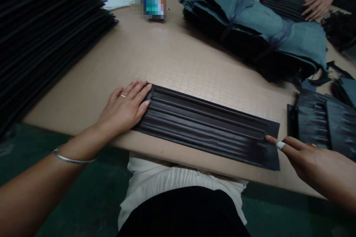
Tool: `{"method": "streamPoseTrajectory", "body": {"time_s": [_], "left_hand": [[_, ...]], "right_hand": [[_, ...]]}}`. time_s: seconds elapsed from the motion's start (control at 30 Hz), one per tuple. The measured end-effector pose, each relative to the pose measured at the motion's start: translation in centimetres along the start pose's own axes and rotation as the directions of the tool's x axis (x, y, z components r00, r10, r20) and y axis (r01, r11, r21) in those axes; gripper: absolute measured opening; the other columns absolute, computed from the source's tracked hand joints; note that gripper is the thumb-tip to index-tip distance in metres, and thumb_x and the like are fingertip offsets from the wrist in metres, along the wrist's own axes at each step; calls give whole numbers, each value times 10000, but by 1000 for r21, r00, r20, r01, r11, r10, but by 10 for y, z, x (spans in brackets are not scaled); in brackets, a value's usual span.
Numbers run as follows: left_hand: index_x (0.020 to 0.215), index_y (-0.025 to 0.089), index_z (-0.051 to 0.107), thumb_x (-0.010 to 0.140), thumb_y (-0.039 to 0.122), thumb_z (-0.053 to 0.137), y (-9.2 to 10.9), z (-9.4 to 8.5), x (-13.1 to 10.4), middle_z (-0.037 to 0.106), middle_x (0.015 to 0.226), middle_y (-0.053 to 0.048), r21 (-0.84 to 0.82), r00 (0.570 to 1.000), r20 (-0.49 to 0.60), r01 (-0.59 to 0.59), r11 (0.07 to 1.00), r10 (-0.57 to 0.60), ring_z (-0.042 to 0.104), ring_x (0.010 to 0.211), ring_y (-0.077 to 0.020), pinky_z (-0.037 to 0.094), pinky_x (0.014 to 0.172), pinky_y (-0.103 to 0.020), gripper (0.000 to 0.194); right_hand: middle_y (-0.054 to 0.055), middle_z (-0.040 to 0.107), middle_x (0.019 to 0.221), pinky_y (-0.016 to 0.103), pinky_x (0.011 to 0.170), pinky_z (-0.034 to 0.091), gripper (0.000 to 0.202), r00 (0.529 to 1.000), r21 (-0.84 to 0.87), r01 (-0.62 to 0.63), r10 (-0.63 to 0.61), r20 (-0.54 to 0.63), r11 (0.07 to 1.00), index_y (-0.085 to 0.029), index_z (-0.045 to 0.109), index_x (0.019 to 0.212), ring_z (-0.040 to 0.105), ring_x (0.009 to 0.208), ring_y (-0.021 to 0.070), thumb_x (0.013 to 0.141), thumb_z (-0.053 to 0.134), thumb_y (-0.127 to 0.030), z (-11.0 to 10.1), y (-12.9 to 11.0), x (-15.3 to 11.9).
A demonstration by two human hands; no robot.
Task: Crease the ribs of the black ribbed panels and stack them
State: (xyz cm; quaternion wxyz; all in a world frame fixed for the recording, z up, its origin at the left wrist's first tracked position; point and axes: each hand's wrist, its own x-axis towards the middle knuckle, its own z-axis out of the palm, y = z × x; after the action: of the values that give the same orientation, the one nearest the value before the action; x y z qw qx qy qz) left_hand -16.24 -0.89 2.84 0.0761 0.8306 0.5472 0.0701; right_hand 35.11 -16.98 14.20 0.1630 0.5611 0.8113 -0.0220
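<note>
A long dark panel (205, 126) with raised parallel ridges, leather-like in look, lies slantwise along the table's near edge. Flat on its left end rests my left hand (126, 105), fingers stretched out, a ring on one finger. My right hand (311, 159) reaches in from the right. Its index finger, with a white band around it, is extended and touches the ridges near the panel's right end. The other fingers of that hand curl under and are partly hidden; I see nothing held in them.
A tall stack of black sheets (50, 37) fills the left of the tan table (133, 52). Tied grey-green bundles (250, 18) lie at the back. Dark ridged pieces (328, 122) are at right. Another person's hands (319, 5) rest on a dark stack, upper right.
</note>
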Motion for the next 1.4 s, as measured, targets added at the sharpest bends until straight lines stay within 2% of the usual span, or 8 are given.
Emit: {"method": "streamPoseTrajectory", "body": {"time_s": [0.1,0.23,0.33,0.47,0.63,0.83,1.17,1.4], "left_hand": [[1653,279,254,1073,473,267,0,-4,1,247,1731,-37,17,999,47,-22,1000,21,225,1604,-282,196,1284,-558,612],[1641,289,284,1080,483,282,0,-5,0,247,1730,-20,21,999,41,-9,1000,8,216,1607,-255,184,1290,-533,594],[1639,287,287,1082,467,294,1,-3,-1,249,1729,-18,14,1000,15,-8,1000,8,213,1608,-248,187,1292,-522,586],[1639,292,288,1077,442,311,3,-2,-2,264,1723,-15,-11,1000,-3,-11,1000,11,218,1607,-252,188,1292,-534,583],[1638,311,295,1069,435,328,2,-3,-2,276,1719,-8,-33,1000,9,-1,999,1,224,1605,-257,185,1293,-537,584],[1647,310,270,1071,474,298,2,-4,0,260,1727,-10,-41,1000,19,4,999,-3,217,1607,-265,172,1294,-542,599],[1667,316,185,1058,458,278,-2,-2,0,233,1737,-12,-19,999,31,13,1000,-12,208,1608,-279,157,1300,-541,632],[1670,305,180,1065,489,228,-2,-1,1,228,1738,-15,20,1000,28,4,1000,-5,209,1608,-275,176,1297,-533,634]], "right_hand": [[78,676,1214,299,483,445,587,994,101,112,-109,-31,989,-354,399,1602,627,566,158,1033,393,-212,-13,-49,62],[66,659,1166,285,651,476,497,962,301,266,-273,-22,916,-317,456,1566,675,785,184,1081,378,-245,-35,-142,162],[52,665,1118,274,687,440,461,934,360,339,-355,-21,869,-309,500,1530,669,854,186,1093,372,-235,-56,-192,214],[44,697,1114,278,727,414,402,890,352,428,-456,-4,832,-294,600,1418,668,923,195,1086,390,-210,-80,-215,247],[102,734,1108,296,782,437,372,857,337,464,-511,65,820,-223,711,1242,684,946,218,1116,367,-283,-96,-216,260],[77,734,1159,293,814,476,368,858,334,411,-484,171,848,-296,678,1371,691,979,220,1102,426,-277,-87,-164,226],[24,719,1262,289,509,466,765,955,106,191,-209,210,976,-466,521,1508,696,647,190,900,399,-20,-19,-30,74],[104,673,1355,389,578,523,737,976,54,-3,-8,215,999,-423,569,1484,741,711,247,919,359,1,3,13,2]]}}
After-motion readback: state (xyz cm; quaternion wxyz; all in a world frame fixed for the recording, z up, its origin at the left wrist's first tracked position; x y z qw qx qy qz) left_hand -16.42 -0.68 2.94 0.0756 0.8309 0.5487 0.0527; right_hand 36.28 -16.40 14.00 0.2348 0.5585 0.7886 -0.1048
